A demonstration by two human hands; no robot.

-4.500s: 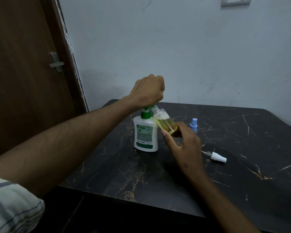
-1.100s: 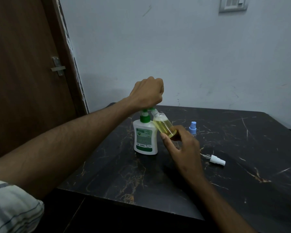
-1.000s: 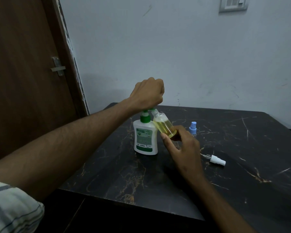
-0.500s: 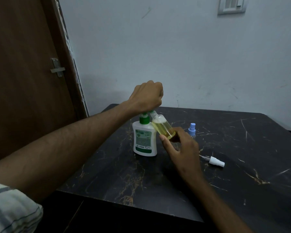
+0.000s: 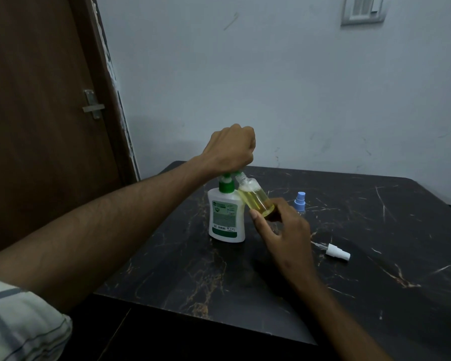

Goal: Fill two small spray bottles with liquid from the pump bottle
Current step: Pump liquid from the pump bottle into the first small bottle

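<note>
1. The step in hand looks like filling the first small spray bottle (image 5: 255,200): it is held tilted, its open neck up against the green pump head (image 5: 225,185) of the white pump bottle (image 5: 226,217), which stands upright on the dark marble tabletop (image 5: 375,230).
2. The left hand (image 5: 231,149) sits on top of the pump, fingers clenched into a fist over the head (whether the spout itself is pinched is hidden beneath the fist).
3. The right hand (image 5: 281,225) grasps the small bottle near its base between thumb and fingers; yellowish liquid already fills much of it.
4. Its white spray cap (image 5: 336,252) lies on the tabletop to the right, well apart from the bottles.
5. A blue spray top (image 5: 300,201) shows just behind the right hand, probably on the second bottle, whose body is hidden.
6. Next, I judge, come more pumps with the neck kept under the spout, then levelling the bottle without spilling and fetching the cap.
</note>
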